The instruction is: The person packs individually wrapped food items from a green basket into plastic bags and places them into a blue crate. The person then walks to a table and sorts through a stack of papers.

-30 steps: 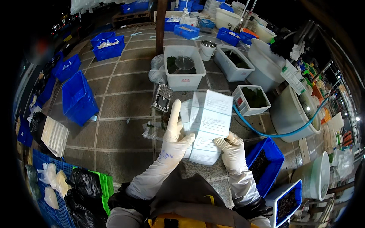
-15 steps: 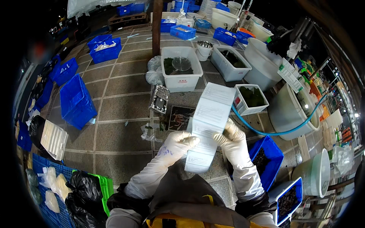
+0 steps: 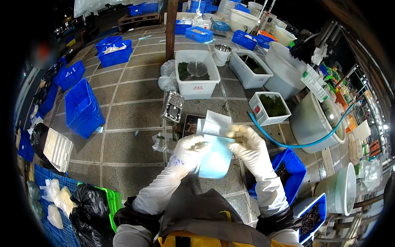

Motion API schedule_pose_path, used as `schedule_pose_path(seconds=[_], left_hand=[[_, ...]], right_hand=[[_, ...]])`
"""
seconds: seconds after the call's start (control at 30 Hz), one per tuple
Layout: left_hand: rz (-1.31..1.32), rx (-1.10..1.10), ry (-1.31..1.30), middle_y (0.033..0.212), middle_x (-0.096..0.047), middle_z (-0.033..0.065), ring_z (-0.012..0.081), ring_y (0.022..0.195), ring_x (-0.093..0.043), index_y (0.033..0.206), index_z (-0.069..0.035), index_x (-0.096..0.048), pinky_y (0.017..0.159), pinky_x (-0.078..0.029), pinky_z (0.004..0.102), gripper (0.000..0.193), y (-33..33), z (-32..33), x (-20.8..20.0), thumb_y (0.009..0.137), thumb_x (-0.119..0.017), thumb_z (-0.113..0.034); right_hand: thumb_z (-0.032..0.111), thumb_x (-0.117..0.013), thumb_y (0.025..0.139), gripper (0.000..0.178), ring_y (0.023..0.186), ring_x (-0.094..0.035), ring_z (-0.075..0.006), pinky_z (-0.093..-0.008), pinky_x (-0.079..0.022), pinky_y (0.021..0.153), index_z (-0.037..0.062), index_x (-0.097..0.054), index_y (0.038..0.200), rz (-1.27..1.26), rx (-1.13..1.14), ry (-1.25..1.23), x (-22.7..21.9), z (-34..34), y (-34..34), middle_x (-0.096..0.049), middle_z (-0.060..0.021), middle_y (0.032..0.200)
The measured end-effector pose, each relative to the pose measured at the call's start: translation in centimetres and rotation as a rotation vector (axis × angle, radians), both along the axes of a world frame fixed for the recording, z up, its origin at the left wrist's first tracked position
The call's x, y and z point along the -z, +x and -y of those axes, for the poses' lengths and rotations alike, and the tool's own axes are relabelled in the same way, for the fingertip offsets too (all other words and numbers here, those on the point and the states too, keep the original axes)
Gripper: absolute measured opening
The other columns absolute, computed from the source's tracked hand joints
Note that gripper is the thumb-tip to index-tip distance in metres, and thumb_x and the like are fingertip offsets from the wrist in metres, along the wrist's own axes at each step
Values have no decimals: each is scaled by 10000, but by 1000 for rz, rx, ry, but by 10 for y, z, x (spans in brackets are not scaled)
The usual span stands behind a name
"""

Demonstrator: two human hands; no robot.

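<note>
White gloves cover both my hands. My left hand (image 3: 186, 155) grips a stack of light blue paper forms (image 3: 217, 159) by its left side, with bluish marks on the glove's wrist. At the right edge, the bent fingers of my right hand (image 3: 250, 145) pinch the paper near the crease. A printed white leaf (image 3: 218, 122) stands up behind the blue sheet. Beyond the papers, a dark square plate (image 3: 190, 125) lies on the paved floor, partly hidden.
Ahead stand a white tub (image 3: 198, 89) with dark green contents and a smaller white bin (image 3: 269, 119). A blue hose (image 3: 296, 145) curves across the right side. Blue crates (image 3: 84, 109) stand left, and a blue crate of dark pieces (image 3: 294, 181) is near my right arm.
The long printed strip, which had hung unfolded between my hands, is now folded down shorter, with a plain blue face showing. Both hands remain at about the same place.
</note>
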State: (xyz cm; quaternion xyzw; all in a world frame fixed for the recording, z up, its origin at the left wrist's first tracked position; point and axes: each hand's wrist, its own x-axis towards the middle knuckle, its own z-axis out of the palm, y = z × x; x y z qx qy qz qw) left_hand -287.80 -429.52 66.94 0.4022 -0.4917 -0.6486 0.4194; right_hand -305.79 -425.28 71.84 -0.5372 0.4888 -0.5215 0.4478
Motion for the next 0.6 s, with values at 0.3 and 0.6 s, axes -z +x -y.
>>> schedule_pose_path(seconds=[0.3,0.6], left_hand=[[-95,140,40,742,-623,4,75,698,-590,903,-43,-665,651,-496,239,250,6,-8,16,870,-628,-288],[-61,102,77,872,-614,-3,62,790,-556,976,-34,-620,694,-455,202,165,6,-6,18,842,-660,-123]], right_hand=[[-109,-629,738,237,801,-594,-140,-257,-493,696,65,-615,897,-625,17,-671,-5,3,5,-599,-39,891],[165,-758,658,382,851,-558,-268,-378,-458,748,100,-617,1007,-788,56,-533,-3,-4,1,-568,-67,932]])
